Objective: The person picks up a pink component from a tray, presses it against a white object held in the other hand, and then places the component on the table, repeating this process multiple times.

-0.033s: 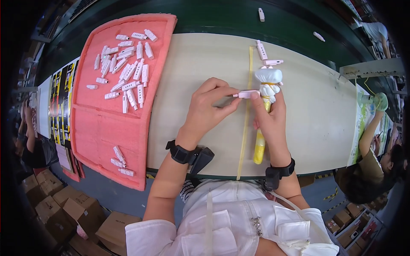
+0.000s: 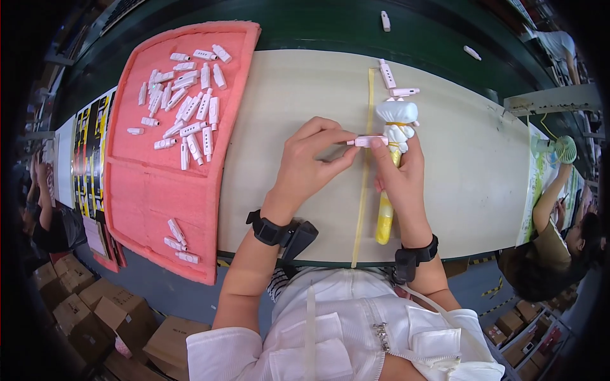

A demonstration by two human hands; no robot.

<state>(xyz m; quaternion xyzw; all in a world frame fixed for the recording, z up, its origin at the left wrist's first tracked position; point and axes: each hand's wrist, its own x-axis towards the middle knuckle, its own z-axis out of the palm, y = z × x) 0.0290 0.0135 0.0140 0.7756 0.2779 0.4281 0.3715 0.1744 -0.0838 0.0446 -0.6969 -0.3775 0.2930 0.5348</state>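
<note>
My left hand (image 2: 311, 159) is closed in a pinch on the left tip of a small pale pink stick-shaped device (image 2: 367, 141). The thumb of my right hand (image 2: 405, 184) presses the other end of that device. In the same hand lies a hammer with a yellow handle (image 2: 384, 219), its head (image 2: 397, 113) wrapped in white material tied with a yellow band. Fingers curl round the handle below the device. Just beyond the hammer head lie two more pink devices, one upright (image 2: 387, 73) and one crosswise (image 2: 405, 92).
A pink foam-lined tray (image 2: 152, 190) to my left bears many loose pink devices. Yellow tape (image 2: 362, 219) runs down the beige mat (image 2: 286, 82). Beyond is a green belt (image 2: 318, 25) with two devices. Cardboard boxes (image 2: 171, 343) stand below left; a co-worker (image 2: 549, 254) sits at right.
Both hands keep the same hold. The whole view has shifted very slightly; nothing else visibly differs.
</note>
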